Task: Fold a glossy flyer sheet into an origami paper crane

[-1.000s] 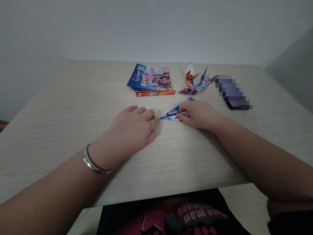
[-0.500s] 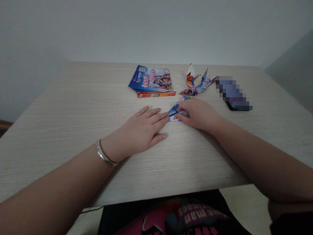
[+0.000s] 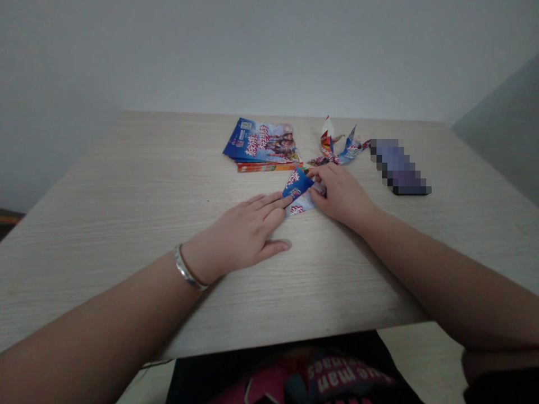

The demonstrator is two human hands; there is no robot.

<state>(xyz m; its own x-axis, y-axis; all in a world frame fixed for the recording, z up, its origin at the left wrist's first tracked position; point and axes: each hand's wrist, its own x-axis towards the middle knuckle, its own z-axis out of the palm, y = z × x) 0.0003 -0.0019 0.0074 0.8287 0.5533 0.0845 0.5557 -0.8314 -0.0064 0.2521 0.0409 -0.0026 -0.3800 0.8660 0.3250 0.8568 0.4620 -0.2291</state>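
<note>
A folded piece of printed paper [image 3: 297,188], blue with red-and-white lettering, lies flat on the table between my hands. My left hand [image 3: 252,227] is spread on the tabletop, its fingertips pressing the paper's left edge and its thumb apart from it. At the paper's right side, my right hand [image 3: 340,193] is closed, thumb and fingers pinching a flap. Part of the paper is hidden beneath the right fingers.
Behind the paper is a stack of blue and orange leaflets [image 3: 265,143]. Folded paper cranes [image 3: 332,146] stand to its right, close to my right fingers. Farther right lies a blurred-out phone [image 3: 400,166]. The pale wood table [image 3: 126,185] meets a wall at the back.
More of the blue face and its lettering shows between my hands. The right fingers have shifted slightly on the paper, while the left hand still rests at its left edge.
</note>
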